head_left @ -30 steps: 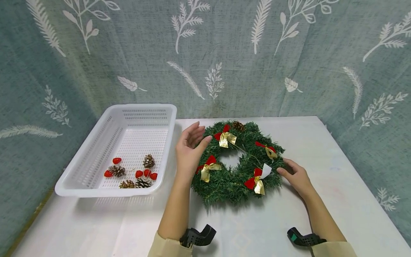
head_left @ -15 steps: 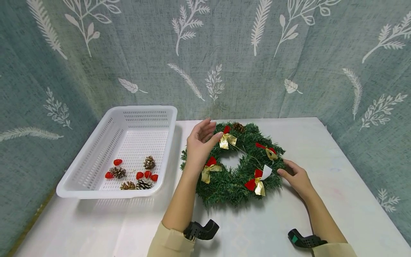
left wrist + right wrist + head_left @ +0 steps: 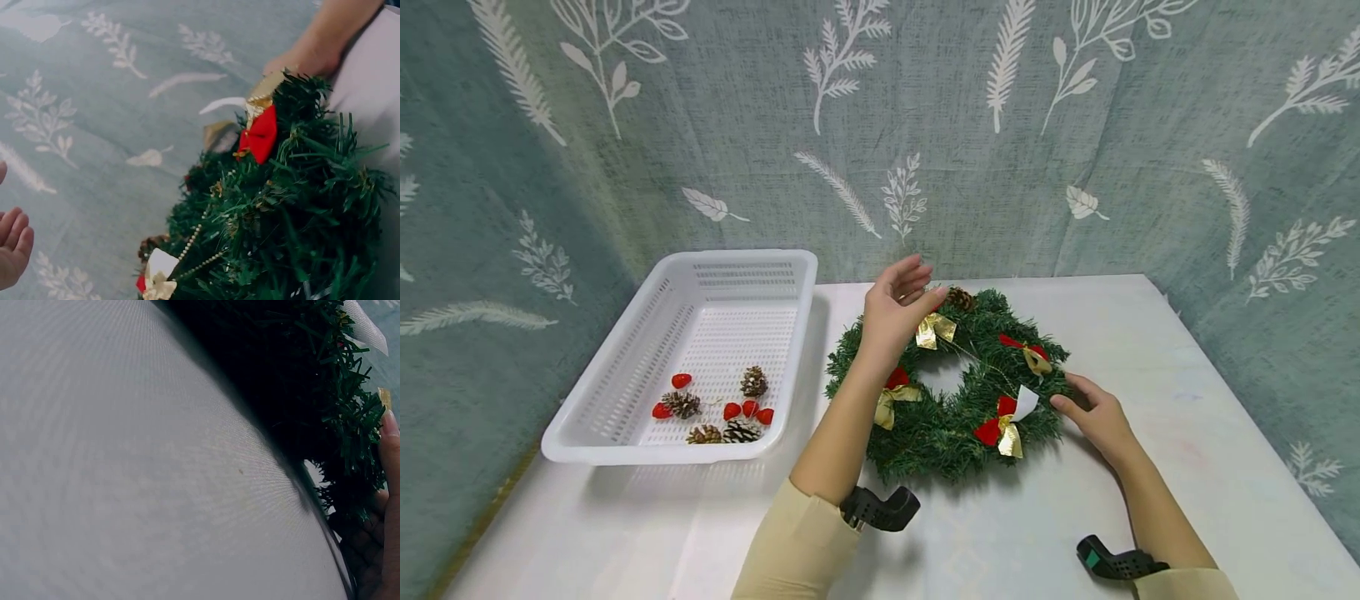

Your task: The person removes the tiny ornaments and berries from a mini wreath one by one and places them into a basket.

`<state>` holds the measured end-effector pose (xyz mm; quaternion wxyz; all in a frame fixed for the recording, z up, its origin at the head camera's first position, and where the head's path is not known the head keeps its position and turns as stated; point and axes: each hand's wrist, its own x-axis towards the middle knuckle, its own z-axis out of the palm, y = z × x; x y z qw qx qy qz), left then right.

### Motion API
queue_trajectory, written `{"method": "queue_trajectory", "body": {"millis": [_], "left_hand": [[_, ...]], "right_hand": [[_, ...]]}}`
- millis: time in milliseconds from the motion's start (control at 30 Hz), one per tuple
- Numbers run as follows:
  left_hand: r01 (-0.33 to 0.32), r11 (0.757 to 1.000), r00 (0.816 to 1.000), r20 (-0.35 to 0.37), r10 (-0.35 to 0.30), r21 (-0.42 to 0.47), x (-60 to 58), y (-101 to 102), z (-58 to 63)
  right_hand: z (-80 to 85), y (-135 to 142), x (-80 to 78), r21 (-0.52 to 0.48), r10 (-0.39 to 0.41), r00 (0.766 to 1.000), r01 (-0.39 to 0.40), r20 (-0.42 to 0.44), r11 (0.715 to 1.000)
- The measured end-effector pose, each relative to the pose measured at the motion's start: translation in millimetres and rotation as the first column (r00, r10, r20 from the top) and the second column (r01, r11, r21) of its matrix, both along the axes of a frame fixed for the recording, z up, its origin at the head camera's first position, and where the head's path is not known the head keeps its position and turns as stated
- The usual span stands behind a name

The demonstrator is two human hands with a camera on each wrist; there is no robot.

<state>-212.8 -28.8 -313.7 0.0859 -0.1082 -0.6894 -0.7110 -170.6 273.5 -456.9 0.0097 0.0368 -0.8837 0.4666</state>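
A green Christmas wreath [image 3: 951, 446] lies on the white table, trimmed with red and gold bows [image 3: 1009, 425] and a pine cone [image 3: 959, 298] at its far side. Over its far left part hovers my left hand [image 3: 895, 312], fingers loosely bent and holding nothing; in the left wrist view that hand [image 3: 14, 249] shows at the left edge, apart from the greenery. My right hand [image 3: 1099, 419] grips the wreath's right edge. The right wrist view shows its thumb [image 3: 390, 450] on the near side of the branches, with the fingers tucked underneath, partly hidden.
To the left stands a white plastic basket [image 3: 647, 455] with several pine cones [image 3: 681, 405] and small red ornaments [image 3: 681, 381] inside. A grey-green leaf-patterned curtain [image 3: 970, 225] hangs behind the table and along both sides.
My left hand has moved away and to the right, from the wreath's left edge to over its far left part near the top bow. The right hand has stayed at the right edge.
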Motion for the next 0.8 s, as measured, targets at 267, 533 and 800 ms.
{"method": "queue_trajectory", "body": {"millis": [267,533,800], "left_hand": [[0.057,0.998,0.998,0.036,-0.056,-0.028,-17.3,9.9,0.9],[0.083,0.996,0.993,0.09,-0.08,-0.029,-31.3,13.2,-1.8],[0.099,0.995,0.985,0.145,-0.094,-0.026,-37.6,15.8,-9.4]], "right_hand": [[1.8,0.6,0.3,0.005,-0.001,1.0,0.001,0.007,1.0],[-0.9,-0.8,0.4,0.01,-0.012,1.0,0.012,0.014,1.0],[0.1,-0.3,0.5,0.012,-0.008,1.0,0.008,0.019,1.0]]}}
